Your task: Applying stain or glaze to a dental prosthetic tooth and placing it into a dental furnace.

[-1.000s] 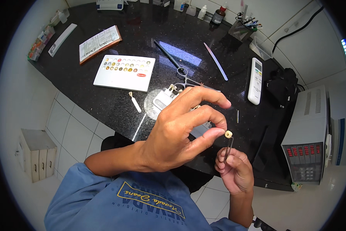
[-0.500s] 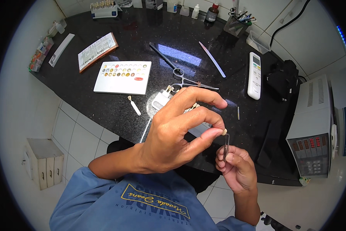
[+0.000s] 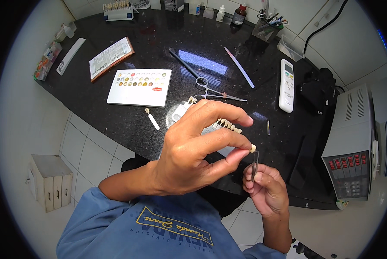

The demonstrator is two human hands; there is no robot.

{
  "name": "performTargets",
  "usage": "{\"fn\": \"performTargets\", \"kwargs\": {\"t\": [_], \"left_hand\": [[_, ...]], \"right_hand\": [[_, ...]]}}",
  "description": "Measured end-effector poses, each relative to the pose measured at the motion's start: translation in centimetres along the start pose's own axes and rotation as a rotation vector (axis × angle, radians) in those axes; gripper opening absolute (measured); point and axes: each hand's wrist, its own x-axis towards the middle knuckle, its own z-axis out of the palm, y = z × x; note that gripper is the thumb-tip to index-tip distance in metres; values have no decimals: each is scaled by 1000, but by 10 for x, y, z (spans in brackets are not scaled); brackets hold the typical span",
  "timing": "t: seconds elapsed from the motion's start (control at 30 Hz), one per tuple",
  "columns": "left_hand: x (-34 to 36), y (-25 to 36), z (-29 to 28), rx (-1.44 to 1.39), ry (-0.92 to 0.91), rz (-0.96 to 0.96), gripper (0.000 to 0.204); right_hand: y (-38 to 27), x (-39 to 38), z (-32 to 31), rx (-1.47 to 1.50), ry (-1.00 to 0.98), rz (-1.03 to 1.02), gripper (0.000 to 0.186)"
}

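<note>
My left hand (image 3: 193,151) is closed in a pinch, thumb and index finger on a small cream tooth crown (image 3: 253,148). Fingers of my right hand (image 3: 267,185) grip metal tweezers (image 3: 256,166) upright, and their tips meet the crown's underside. Partly covered by my left hand, a tooth shade guide (image 3: 228,125) with a row of tooth-shaped samples lies on the dark counter. A single shade tab (image 3: 152,119) rests to its left. Beyond my left hand is a locking forceps (image 3: 219,96) with ring handles.
A white palette (image 3: 137,99) with coloured dots lies at left, near an orange-edged card (image 3: 111,58). Farther right are a pale file-like strip (image 3: 240,69), a white remote control (image 3: 286,86) and a furnace-like machine (image 3: 346,142). Bottles and a tool holder (image 3: 266,28) line the back.
The view has shifted slightly, so the counter items sit a little farther right. More of the shade guide's tooth row shows above my left hand. Both hands keep their holds.
</note>
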Motion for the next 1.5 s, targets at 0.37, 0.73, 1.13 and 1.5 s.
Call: {"fn": "performTargets", "kwargs": {"t": [0.37,0.73,1.13,1.5], "left_hand": [[-35,-13,-25,11,50,-91,19],[-80,-22,-22,167,-119,-182,9],[-69,-16,-2,-318,-229,-351,11],[-15,-36,27,-1096,-493,-559,29]], "right_hand": [[-2,-5,-3,63,8,-15,23],[-10,-23,-9,159,41,-159,19],[-12,-22,-17,240,-36,-176,17],[44,18,20,582,-300,61,24]]}}
